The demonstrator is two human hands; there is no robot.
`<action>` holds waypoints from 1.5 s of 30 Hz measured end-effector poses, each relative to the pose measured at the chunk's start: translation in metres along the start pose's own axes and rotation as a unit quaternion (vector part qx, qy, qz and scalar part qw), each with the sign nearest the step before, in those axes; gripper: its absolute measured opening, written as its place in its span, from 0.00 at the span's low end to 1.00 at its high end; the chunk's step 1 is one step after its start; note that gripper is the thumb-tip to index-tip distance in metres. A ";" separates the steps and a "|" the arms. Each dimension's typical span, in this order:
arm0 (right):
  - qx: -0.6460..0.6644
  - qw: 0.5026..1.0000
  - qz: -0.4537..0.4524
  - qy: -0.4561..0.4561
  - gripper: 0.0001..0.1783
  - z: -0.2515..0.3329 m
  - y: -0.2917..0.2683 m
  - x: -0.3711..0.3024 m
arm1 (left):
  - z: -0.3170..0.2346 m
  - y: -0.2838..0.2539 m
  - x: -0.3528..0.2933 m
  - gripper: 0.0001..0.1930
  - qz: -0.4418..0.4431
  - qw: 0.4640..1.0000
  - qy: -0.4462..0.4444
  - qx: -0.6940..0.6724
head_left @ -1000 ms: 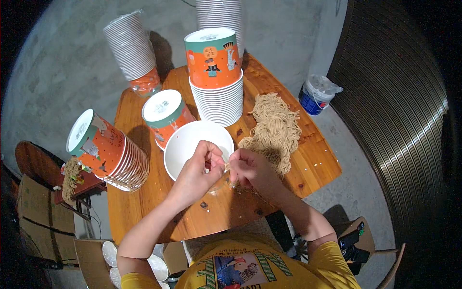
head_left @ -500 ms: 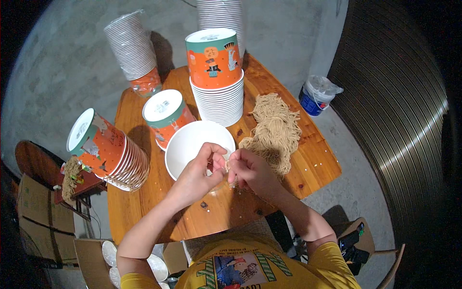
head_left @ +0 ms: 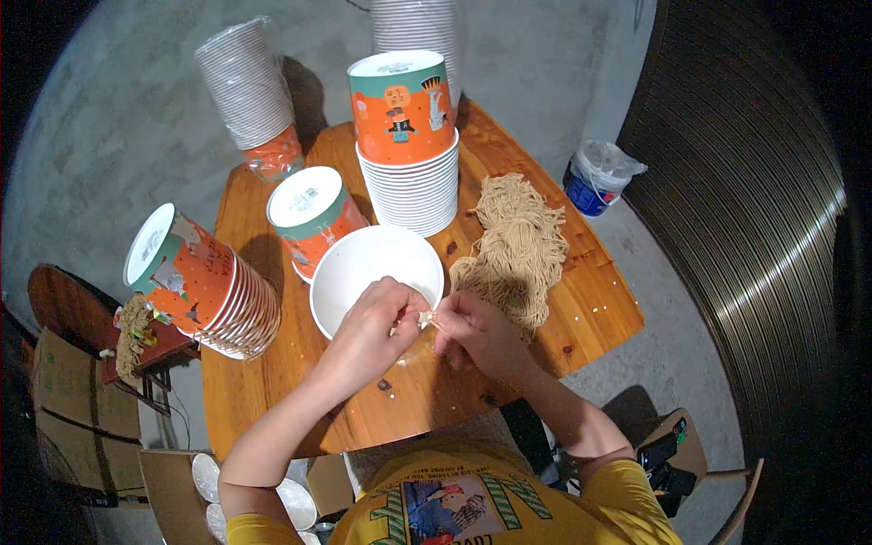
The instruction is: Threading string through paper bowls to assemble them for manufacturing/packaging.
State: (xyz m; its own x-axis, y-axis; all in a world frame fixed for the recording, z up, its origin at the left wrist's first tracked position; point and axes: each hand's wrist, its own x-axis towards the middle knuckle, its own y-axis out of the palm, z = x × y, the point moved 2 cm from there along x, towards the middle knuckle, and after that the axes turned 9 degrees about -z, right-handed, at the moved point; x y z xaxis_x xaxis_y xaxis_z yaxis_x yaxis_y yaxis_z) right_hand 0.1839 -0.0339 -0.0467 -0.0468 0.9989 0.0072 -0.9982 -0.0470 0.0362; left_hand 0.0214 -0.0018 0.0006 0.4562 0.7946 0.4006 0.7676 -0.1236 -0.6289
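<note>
In front of my body, my left hand (head_left: pixel 384 320) and my right hand (head_left: pixel 470 334) meet fingertip to fingertip. Both pinch a short piece of pale string (head_left: pixel 425 319), mostly hidden by the fingers. Just behind them stands a white paper bucket (head_left: pixel 350 272), mouth up; my left hand overlaps its near rim in view. To the right of the bucket and beyond my right hand lies a loose bundle of beige string (head_left: pixel 518 241).
Upside-down orange paper buckets stand singly (head_left: pixel 318 222), in a tall stack (head_left: pixel 409 182) and in a leaning stack (head_left: pixel 209 282) on the wooden table (head_left: pixel 581 318). A plastic-wrapped stack (head_left: pixel 245 91) stands at the back. A lined pail (head_left: pixel 599 177) sits on the floor at right.
My left hand has turned so its back faces up more, its fingers curling closer around the string. My right fingers have shifted slightly down, and the pale piece shows more clearly between the hands.
</note>
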 end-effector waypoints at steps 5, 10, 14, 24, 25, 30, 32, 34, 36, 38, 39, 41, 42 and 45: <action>-0.029 0.999 0.007 0.035 0.15 0.007 0.001 -0.007 | -0.001 -0.001 -0.001 0.03 -0.008 1.000 0.004 0.014; -0.047 0.999 0.015 -0.006 0.15 0.001 0.001 -0.008 | -0.002 -0.003 0.001 0.02 -0.033 0.999 0.022 0.026; -0.056 0.997 0.022 -0.057 0.15 -0.001 0.002 -0.009 | -0.004 -0.004 0.001 0.02 -0.040 0.999 0.013 0.021; -0.170 0.944 -0.097 -0.267 0.10 -0.011 0.002 -0.015 | -0.004 -0.003 0.001 0.02 -0.036 0.999 0.021 0.016; -0.206 0.937 -0.094 -0.265 0.11 -0.005 0.002 -0.017 | -0.003 -0.003 0.001 0.02 -0.036 0.999 0.024 0.019; -0.285 0.938 -0.129 -0.147 0.12 0.013 0.014 -0.017 | 0.001 0.000 -0.001 0.03 -0.038 0.999 0.026 0.017; -0.314 0.892 -0.183 -0.268 0.09 0.013 0.016 -0.016 | 0.001 0.000 -0.001 0.03 -0.043 0.998 0.036 0.016; -0.308 0.884 -0.195 -0.294 0.09 0.005 0.015 -0.012 | -0.002 0.000 -0.001 0.04 -0.052 0.997 0.050 0.034; -0.302 0.875 -0.205 -0.319 0.08 0.003 0.014 -0.012 | -0.002 0.001 -0.002 0.04 -0.057 0.996 0.055 0.037; -0.344 0.850 -0.205 -0.343 0.06 0.004 0.015 -0.013 | -0.001 0.001 -0.003 0.04 -0.061 0.995 0.061 0.040; -0.344 0.850 -0.205 -0.344 0.06 0.004 0.015 -0.013 | -0.001 0.001 -0.003 0.04 -0.061 0.995 0.066 0.048; -0.401 0.835 -0.205 -0.315 0.04 0.002 0.015 -0.016 | -0.001 0.001 -0.003 0.04 -0.062 0.994 0.072 0.055; -0.402 0.835 -0.205 -0.315 0.04 0.002 0.015 -0.017 | -0.002 0.001 -0.003 0.05 -0.064 0.992 0.085 0.066; -0.376 0.849 -0.202 -0.312 0.04 0.004 0.017 -0.019 | -0.005 0.000 -0.003 0.05 -0.073 0.988 0.101 0.088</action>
State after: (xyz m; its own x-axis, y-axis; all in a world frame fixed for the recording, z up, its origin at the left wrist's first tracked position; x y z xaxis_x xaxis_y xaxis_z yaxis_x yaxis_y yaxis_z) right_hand 0.1684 -0.0541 -0.0427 0.0989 0.7238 0.6828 -0.6810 0.5496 -0.4840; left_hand 0.0219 -0.0069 0.0030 0.4405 0.6585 0.6102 0.7503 0.1032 -0.6530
